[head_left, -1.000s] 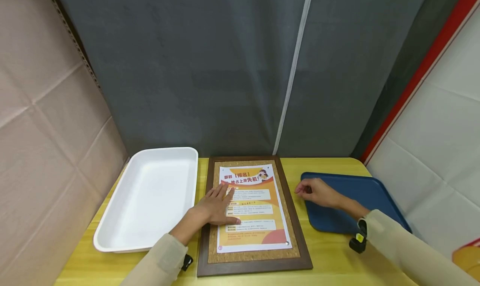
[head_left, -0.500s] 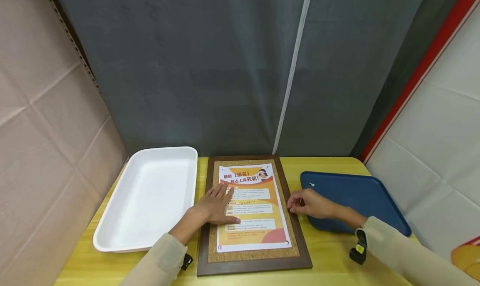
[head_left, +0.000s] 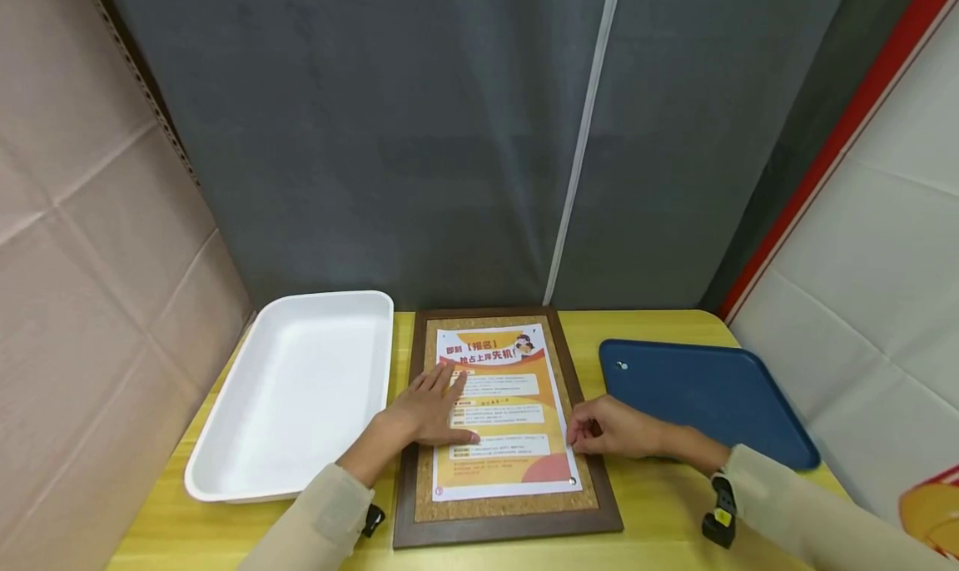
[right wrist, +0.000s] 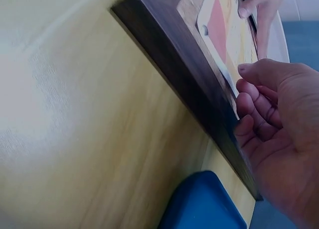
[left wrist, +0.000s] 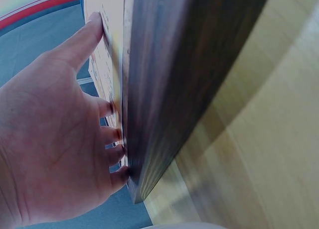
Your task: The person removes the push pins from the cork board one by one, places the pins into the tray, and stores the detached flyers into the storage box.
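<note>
A printed orange and white poster [head_left: 517, 463] lies on a cork board with a dark wooden frame [head_left: 509, 525]. My left hand [head_left: 429, 413] lies spread on the poster's left side, fingers and thumb touching the paper. At the poster's right edge is my right hand [head_left: 614, 425], its fingers loosely curled. In the right wrist view nothing shows between the thumb and fingertips [right wrist: 242, 102]. A small silvery pin [head_left: 573, 481] marks the poster's lower right corner, below that hand. Dark specks show at the top corners; whether they are pins or holes is unclear.
A deep white tray [head_left: 384, 350] stands left of the board on the yellow wooden table [head_left: 667, 513]. To the right lies a blue tray [head_left: 704, 388] with small shiny pieces [head_left: 621, 365] near its upper left corner. A dark grey curtain [head_left: 375, 138] hangs behind.
My right hand has moved left and toward me, from the blue tray's corner to the poster's right edge, uncovering the shiny pieces. My left hand has stayed on the poster.
</note>
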Motion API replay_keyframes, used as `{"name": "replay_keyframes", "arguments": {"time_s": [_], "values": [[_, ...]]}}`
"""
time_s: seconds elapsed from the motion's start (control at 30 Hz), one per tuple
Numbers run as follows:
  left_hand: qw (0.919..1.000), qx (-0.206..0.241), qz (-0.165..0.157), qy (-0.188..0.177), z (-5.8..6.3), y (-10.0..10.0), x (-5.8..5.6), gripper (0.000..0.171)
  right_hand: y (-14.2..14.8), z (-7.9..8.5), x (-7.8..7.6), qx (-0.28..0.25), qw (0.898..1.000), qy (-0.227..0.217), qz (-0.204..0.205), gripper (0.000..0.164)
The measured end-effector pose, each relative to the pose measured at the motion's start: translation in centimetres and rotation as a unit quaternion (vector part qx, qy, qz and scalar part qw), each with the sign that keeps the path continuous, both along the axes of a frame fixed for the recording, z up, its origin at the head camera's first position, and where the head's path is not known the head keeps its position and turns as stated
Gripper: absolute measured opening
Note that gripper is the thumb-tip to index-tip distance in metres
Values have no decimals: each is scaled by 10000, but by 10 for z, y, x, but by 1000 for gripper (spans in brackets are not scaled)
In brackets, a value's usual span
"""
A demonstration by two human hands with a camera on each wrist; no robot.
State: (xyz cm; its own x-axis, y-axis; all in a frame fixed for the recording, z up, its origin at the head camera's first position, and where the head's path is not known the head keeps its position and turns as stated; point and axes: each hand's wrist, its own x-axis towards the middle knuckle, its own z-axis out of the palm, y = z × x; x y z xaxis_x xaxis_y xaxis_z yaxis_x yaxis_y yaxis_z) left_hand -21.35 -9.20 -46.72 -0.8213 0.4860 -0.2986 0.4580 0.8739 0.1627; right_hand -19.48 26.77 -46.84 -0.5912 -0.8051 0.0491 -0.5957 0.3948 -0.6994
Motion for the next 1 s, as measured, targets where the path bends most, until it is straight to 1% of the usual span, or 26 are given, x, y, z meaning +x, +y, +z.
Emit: {"name": "replay_keyframes", "arguments": {"time_s": [0.17,0.3,0.53,0.67,0.83,1.0], "values": [[10000,-48,-34,35,-1,0,0,111,-3,-2,8,-12,9996,68,291,7],[10000,-28,-34,19,-2,0,1,111,-5,-2,13,37,9989,-12,464,10],[10000,-29,-17,15,-1,0,1,111,-8,-1,17,248,9984,-191,469,8],[10000,-43,-22,33,-1,0,1,111,-8,-2,19,255,9982,-105,529,8],[10000,-95,-14,18,-2,0,0,111,-8,-4,19,300,9975,105,626,9],[10000,-96,-5,-22,-2,1,1,111,-12,-2,22,395,9971,179,620,7]]}}
